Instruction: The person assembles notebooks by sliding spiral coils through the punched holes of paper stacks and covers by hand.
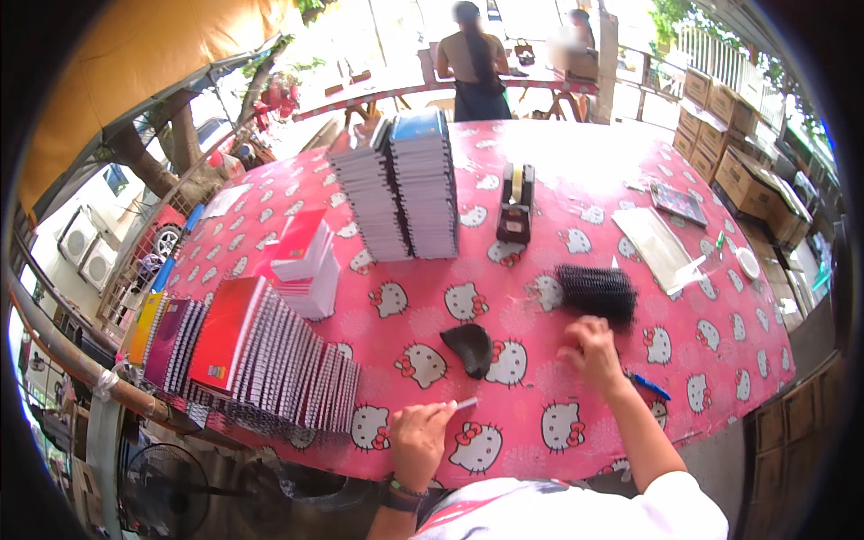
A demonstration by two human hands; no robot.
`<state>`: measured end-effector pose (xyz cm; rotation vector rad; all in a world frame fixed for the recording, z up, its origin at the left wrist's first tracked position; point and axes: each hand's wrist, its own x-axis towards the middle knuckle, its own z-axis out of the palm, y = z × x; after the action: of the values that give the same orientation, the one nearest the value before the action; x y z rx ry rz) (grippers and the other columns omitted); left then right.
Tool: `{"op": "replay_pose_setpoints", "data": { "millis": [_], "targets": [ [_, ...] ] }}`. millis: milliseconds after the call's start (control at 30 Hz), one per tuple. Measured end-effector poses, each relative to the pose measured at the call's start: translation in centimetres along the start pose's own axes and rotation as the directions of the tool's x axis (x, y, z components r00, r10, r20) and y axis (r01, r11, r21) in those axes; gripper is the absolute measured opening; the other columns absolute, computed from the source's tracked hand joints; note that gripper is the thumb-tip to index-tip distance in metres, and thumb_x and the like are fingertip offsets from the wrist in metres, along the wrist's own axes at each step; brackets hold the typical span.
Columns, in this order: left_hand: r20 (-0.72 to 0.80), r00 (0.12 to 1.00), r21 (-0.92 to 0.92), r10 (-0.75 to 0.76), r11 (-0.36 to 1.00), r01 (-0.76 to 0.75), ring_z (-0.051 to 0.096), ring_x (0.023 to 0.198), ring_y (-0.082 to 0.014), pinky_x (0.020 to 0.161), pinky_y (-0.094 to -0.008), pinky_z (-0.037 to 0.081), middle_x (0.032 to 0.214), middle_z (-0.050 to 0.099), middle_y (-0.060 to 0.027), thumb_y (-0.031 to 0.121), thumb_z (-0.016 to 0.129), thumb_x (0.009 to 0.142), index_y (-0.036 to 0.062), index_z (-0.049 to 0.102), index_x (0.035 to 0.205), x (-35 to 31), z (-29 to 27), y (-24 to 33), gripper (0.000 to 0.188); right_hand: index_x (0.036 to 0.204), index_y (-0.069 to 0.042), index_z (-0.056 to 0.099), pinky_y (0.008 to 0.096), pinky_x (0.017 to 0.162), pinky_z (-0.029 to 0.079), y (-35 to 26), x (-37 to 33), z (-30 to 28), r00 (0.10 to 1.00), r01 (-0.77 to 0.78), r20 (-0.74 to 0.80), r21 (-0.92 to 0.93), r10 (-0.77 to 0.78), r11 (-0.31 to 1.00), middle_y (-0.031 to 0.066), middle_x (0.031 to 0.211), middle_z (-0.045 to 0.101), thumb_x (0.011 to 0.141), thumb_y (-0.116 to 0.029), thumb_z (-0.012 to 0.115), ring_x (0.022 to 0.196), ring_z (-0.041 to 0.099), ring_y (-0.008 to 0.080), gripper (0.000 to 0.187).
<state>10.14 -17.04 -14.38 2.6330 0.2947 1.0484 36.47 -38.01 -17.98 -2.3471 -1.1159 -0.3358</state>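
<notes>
One small white stick [466, 403] is pinched in the left hand [419, 439] over the pink tablecloth [522, 409], its tip left free; the right hand [590, 351], grip unclear, curls beside black coils [596, 290], likely laid close for easy reach.

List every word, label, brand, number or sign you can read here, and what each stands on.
None can be read clearly enough to quote.
Red notebook: small label near the cover's lower corner, too small to read.
Cardboard boxes: dark marks, too blurred to read.
Pink tablecloth: cat-face pattern, no readable words.
</notes>
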Motion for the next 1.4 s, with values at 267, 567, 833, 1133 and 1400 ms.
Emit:
{"op": "replay_pose_setpoints", "data": {
  "millis": [267,567,833,1133,1400],
  "targets": [
    [0.006,1.000,-0.043,-0.010,0.999,0.010,0.059,0.082,-0.0179,0.073,-0.0332,0.041,0.087,0.064,-0.0003,0.006,0.070,0.075,0.0110,0.071,0.097,0.5,0.8,-0.7,0.022,0.093,-0.012,0.062,0.0395,0.082,0.038,4.7,1.6,0.2,0.997,-0.069,-0.059,-0.283,0.055,0.957,0.0042,0.094,0.055,0.075,-0.015,0.070,0.101,0.050,0.0245,0.020],
    [-0.012,1.000,-0.067,0.009,0.998,-0.010,0.057,0.079,-0.0188,0.073,-0.0339,0.040,0.085,0.063,-0.0008,0.005,0.070,0.075,0.0104,0.070,0.098,1.3,0.6,-1.5,0.024,0.116,-0.006,0.051,0.0391,0.086,0.043,0.0,3.7,-2.1,0.992,-0.129,0.036,0.246,0.124,0.961,0.0137,0.096,0.057,0.079,0.003,0.054,0.094,0.054,0.0321,0.038],
    [0.092,0.991,-0.059,-0.098,0.993,0.103,0.056,0.079,-0.0193,0.073,-0.0340,0.039,0.081,0.063,-0.0010,0.016,0.070,0.078,0.0102,0.068,0.094,2.2,0.9,-1.6,0.017,0.107,-0.007,0.062,0.0353,0.072,0.050,-10.6,3.4,-1.8,0.849,-0.021,0.377,0.725,-0.371,0.688,0.0107,0.092,0.063,0.085,-0.003,0.061,0.080,0.062,0.0256,0.022],
    [0.104,0.988,-0.059,-0.111,0.991,0.118,0.056,0.077,-0.0193,0.072,-0.0334,0.039,0.080,0.064,-0.0005,0.015,0.073,0.075,0.0114,0.069,0.089,2.2,0.9,-1.2,0.016,0.096,-0.003,0.064,0.0329,0.073,0.049,-10.2,4.3,-0.7,0.845,0.011,0.356,0.735,-0.399,0.678,0.0075,0.090,0.061,0.071,0.008,0.066,0.083,0.061,0.0218,0.027],
    [0.121,0.986,-0.062,-0.114,0.991,0.122,0.057,0.078,-0.0196,0.072,-0.0333,0.039,0.081,0.065,-0.0009,0.016,0.073,0.075,0.0112,0.069,0.089,2.1,0.6,-0.9,0.015,0.101,-0.005,0.065,0.0350,0.073,0.049,-9.7,4.5,-0.1,0.798,0.145,0.266,0.786,-0.541,0.601,0.0078,0.088,0.059,0.075,0.006,0.064,0.082,0.059,0.0259,0.029]
  ]
}}
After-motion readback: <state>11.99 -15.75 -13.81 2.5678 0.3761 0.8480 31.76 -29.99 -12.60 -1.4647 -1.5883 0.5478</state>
